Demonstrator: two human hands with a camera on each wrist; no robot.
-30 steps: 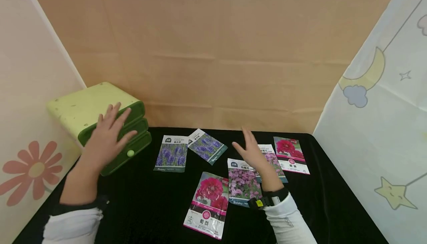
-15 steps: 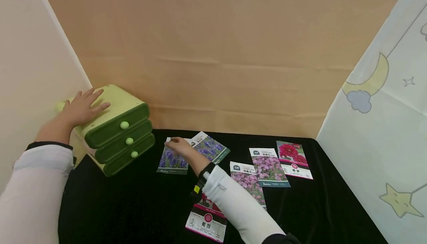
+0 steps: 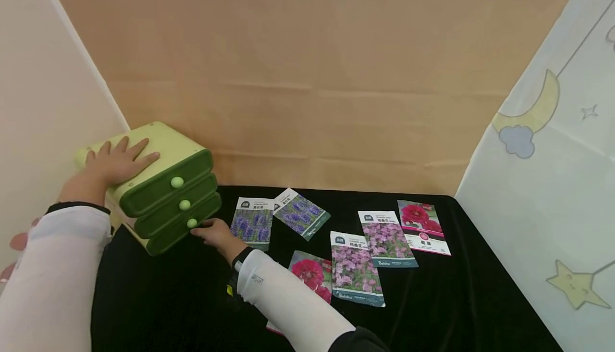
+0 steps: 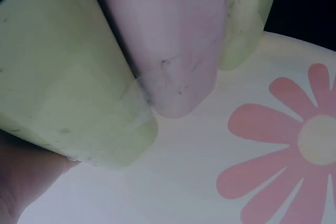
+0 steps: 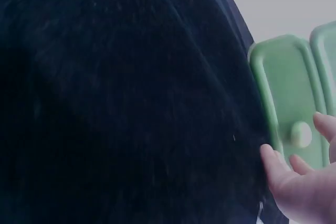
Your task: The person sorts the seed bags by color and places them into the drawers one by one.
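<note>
My left hand (image 3: pixel 112 166) rests with spread fingers on top of a pale green cabinet (image 3: pixel 165 141) that has three dark green drawers, none pulled out. Its side panels (image 4: pixel 68 77) fill much of the left wrist view, with part of the left hand (image 4: pixel 31 177) at the lower left. My right hand (image 3: pixel 218 234) is at the round knob (image 3: pixel 192 223) of the bottom drawer (image 3: pixel 165 241). In the right wrist view, the right hand (image 5: pixel 307 184) has thumb and fingers apart on either side of the knob (image 5: pixel 301 134), with a gap visible.
Two lavender packets (image 3: pixel 252 222) (image 3: pixel 300 213) lie right of the cabinet on black cloth (image 3: pixel 456 298). Two pink-flower packets (image 3: pixel 356 272) (image 3: pixel 390 239) overlap near a red-flower packet (image 3: pixel 423 224). Another red-flower packet (image 3: pixel 312 276) is partly under my right sleeve.
My left hand has moved from in front of the drawers onto the cabinet top, and the upper drawers now look closed. My right hand has travelled left from the packets to the bottom knob.
</note>
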